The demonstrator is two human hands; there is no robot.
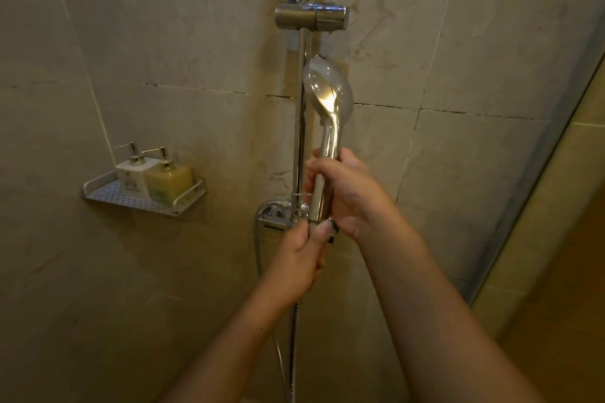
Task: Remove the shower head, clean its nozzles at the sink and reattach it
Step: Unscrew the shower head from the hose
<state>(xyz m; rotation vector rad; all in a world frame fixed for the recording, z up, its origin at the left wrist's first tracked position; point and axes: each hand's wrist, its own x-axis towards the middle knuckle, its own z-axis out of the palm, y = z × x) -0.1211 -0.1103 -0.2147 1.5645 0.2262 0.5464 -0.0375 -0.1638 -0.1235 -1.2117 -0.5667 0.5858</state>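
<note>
The right hand [350, 196], wrapped round the shiny chrome shower head's [327, 98] handle, should brace it while the left hand [299, 258], pinching the ribbed silver hose's [295, 321] end just beneath, turns squarely.

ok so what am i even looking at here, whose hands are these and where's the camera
No machine here: this is one picture from a camera worn on a person's head, looking down at their two bare hands in a tiled shower. The right hand grips the handle of a shiny chrome shower head, held upright before the chrome wall rail. The left hand pinches the handle's bottom end, where the ribbed metal hose hangs down. The chrome holder higher on the rail is empty. On the left, a perforated metal shelf carries a white pump bottle and a yellow pump bottle.
</note>
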